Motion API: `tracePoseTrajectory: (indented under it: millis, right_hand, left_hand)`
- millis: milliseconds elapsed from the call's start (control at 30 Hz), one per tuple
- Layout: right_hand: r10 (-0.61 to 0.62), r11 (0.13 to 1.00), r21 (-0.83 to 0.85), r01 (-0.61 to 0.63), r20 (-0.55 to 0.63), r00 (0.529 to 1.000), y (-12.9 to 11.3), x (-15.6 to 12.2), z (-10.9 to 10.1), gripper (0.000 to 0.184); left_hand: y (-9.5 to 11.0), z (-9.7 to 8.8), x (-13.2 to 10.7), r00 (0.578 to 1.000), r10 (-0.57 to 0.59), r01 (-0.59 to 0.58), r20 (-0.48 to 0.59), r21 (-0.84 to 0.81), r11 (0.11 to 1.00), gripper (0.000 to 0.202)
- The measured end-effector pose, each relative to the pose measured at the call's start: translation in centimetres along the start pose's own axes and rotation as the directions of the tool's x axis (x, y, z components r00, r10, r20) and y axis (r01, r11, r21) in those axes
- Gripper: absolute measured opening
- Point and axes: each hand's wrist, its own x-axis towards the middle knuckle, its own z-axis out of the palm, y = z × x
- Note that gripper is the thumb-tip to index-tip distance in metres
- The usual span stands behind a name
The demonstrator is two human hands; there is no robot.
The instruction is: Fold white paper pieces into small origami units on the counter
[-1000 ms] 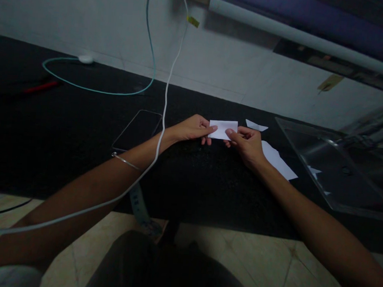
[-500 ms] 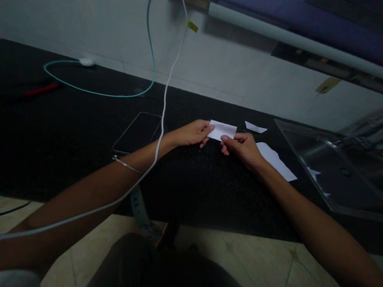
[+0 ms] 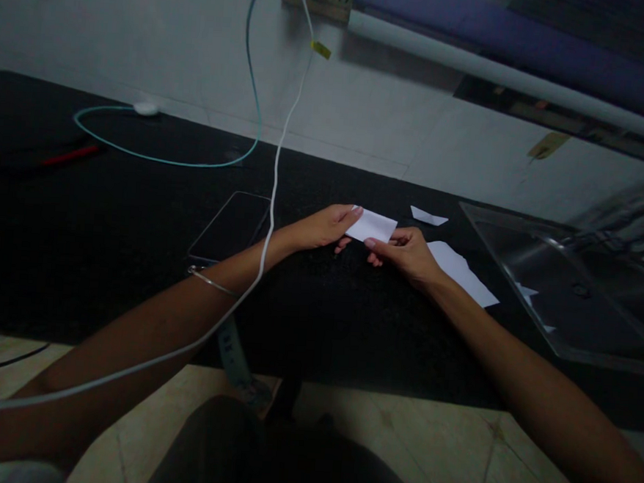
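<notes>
A small white piece of paper (image 3: 374,226), roughly rectangular, is held above the dark counter between both hands. My left hand (image 3: 327,226) pinches its left end, thumb on top. Its lower right edge is gripped by my right hand (image 3: 409,253), with the thumb pressed on the near edge and the fingers curled beneath. Beyond my right hand lies a small folded-looking paper scrap (image 3: 428,216). Larger white paper (image 3: 460,272) rests on the counter, partly hidden behind my right wrist.
A phone (image 3: 229,228) lies by my left forearm. A white cable (image 3: 276,172) hangs down across that arm. The steel sink (image 3: 561,288) is set in the counter (image 3: 317,307) at the right. Further left are a teal cable (image 3: 167,161) and a red-handled object (image 3: 70,156).
My right thumb has shifted slightly left along the paper's near edge, and the left thumb reaches a little further over it. The paper's tilt has changed slightly.
</notes>
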Motion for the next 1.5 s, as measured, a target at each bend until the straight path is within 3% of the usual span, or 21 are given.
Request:
tracePoseTrajectory:
  millis: [333,567,800,1100,1300,1500]
  right_hand:
    - [-0.003,0.995,0.100,0.004,-0.007,1.000,0.4,0.3,-0.1,0.033]
    - [-0.046,0.998,0.039,0.045,0.015,0.999,0.6,0.2,-0.1,0.034]
    - [-0.034,0.999,-0.023,0.034,0.006,0.999,0.1,0.0,0.1,0.031]
    - [-0.063,0.998,-0.010,0.063,0.016,0.998,0.5,0.3,0.0,0.034]
    - [-0.174,0.975,-0.143,0.169,-0.024,0.984,0.0,0.2,-0.3,0.038]
    - [-0.178,0.961,-0.219,0.171,-0.010,0.984,-0.4,-0.4,-0.2,0.041]
  left_hand:
    - [0.1,0.0,-0.2,0.998,0.050,-0.052,0.043,0.035,0.998,0.034]
    - [0.3,-0.1,-0.4,0.997,0.042,-0.043,0.066,0.007,0.999,0.035]
    - [0.6,0.1,-0.3,1.000,0.011,-0.011,-0.001,-0.013,1.000,0.026]
    - [0.7,-0.1,-0.3,0.995,0.098,-0.099,0.028,0.023,0.995,0.025]
    - [0.4,-0.1,-0.3,0.992,0.090,-0.091,0.091,0.014,0.996,0.025]
    - [0.4,0.2,-0.2,1.000,0.009,-0.009,0.026,0.001,1.000,0.026]
